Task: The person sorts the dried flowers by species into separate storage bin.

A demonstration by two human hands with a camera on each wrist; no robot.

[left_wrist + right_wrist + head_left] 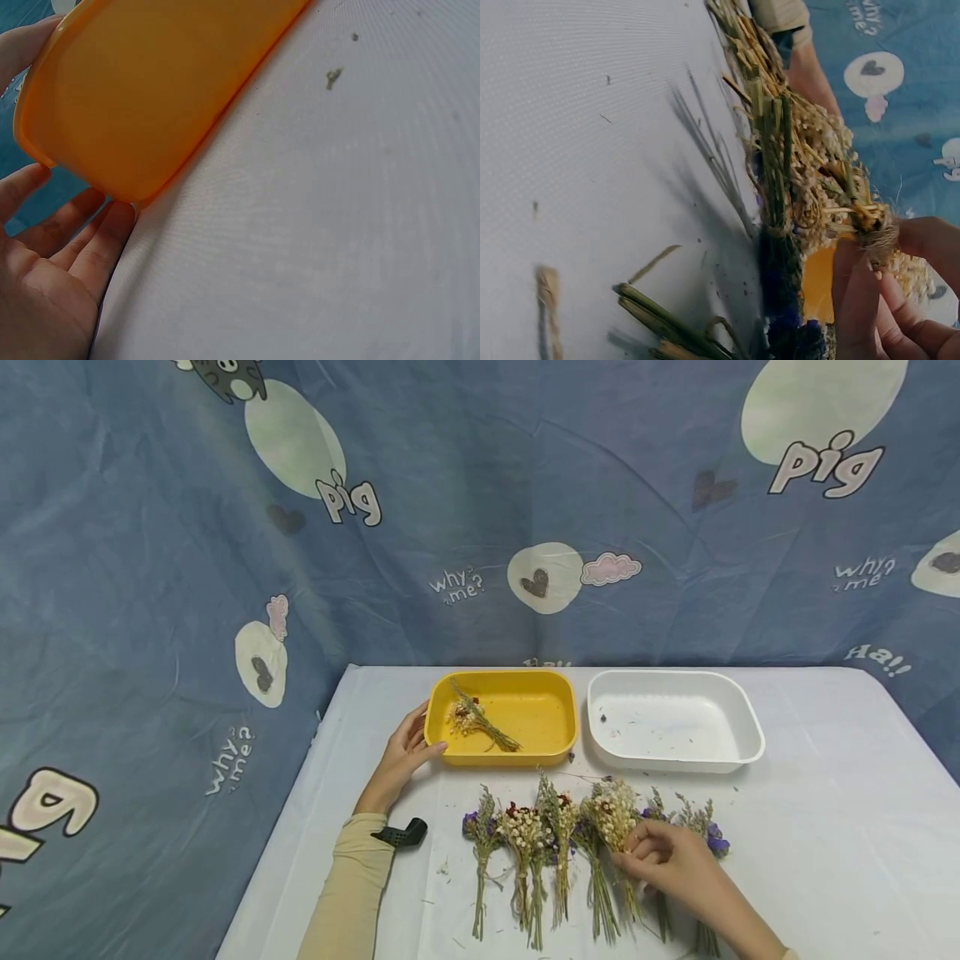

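Observation:
Against the left end of a yellow tray (555, 755) rests my left hand (401, 760), with its thumb at the front corner and fingers spread along the side. Fingertips touch the tray's outer wall (150, 97) in the left wrist view. A small dried flower bunch (483, 722) lies inside this tray. My right hand (671, 864) pinches a cream dried flower bunch (613, 810) by its tied stems. The right wrist view shows the twine binding (879, 238) between thumb and fingers. Other dried bunches (521, 831) lie in a row to its left and right.
Right of the yellow tray stands a white tray (675, 764) with small dark crumbs in it. Bits of plant litter dot the white tablecloth (825, 827). A blue printed curtain (450, 485) hangs behind the table and down its left side.

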